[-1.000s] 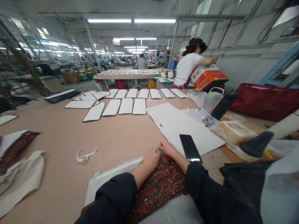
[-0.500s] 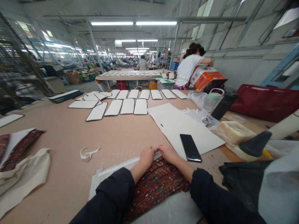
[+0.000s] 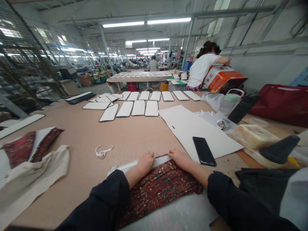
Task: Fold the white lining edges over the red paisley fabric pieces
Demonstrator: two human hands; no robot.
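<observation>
A dark red patterned fabric (image 3: 161,186) with a pleated look lies in front of me, with a white strip (image 3: 161,161) along its far edge. My left hand (image 3: 144,165) is closed at that edge, fingertips pressed on the fabric and strip. Further right, my right hand (image 3: 179,158) pinches the same edge between thumb and fingers. A narrow red fold shows between the two hands. Under the near side of the fabric lies a translucent sheet (image 3: 173,213). To the right, a black phone (image 3: 204,151) rests on a large white sheet (image 3: 190,125).
White dark-edged panels (image 3: 138,108) lie in rows across the table (image 3: 84,186). A white looped strip (image 3: 103,152) sits left of my hands, near beige cloth (image 3: 45,166). A yellowish block (image 3: 256,136) and a dark red bag (image 3: 284,104) stand right. A co-worker (image 3: 203,69) is beyond the table.
My hands were close together at the fabric's far edge; now they are apart, the left one further left. More white strip shows between them. The view has turned slightly left.
</observation>
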